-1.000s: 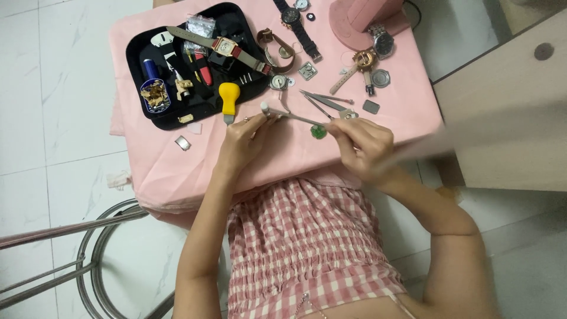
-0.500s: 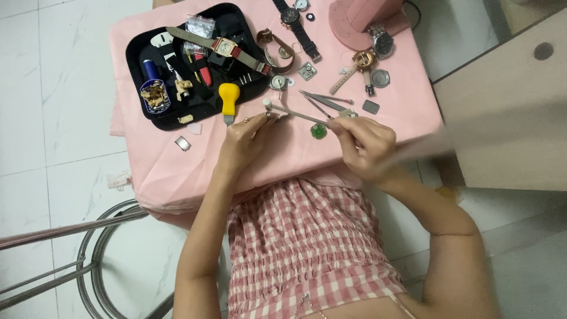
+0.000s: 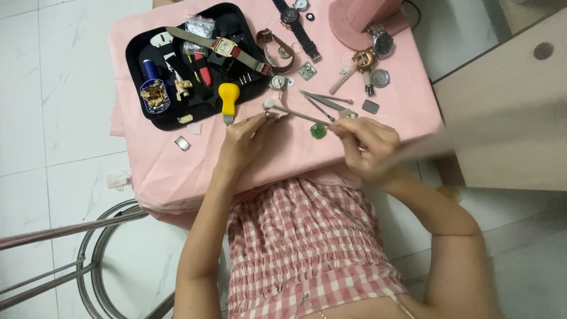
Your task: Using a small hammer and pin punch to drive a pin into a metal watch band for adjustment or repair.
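Thin metal tool | pinched by left hand and right hand | work underway; watch parts lie loose on pink surface

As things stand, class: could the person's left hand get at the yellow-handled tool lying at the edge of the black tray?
Probably yes: the left hand lies just below the yellow-handled tool with only bare pink cloth between, though its fingers pinch a small part.

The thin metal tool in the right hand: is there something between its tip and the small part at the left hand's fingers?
Nothing visible blocks it. The thin metal tool runs from the right hand across bare pink cloth to the left hand. The green piece lies just below its line, the tweezers above.
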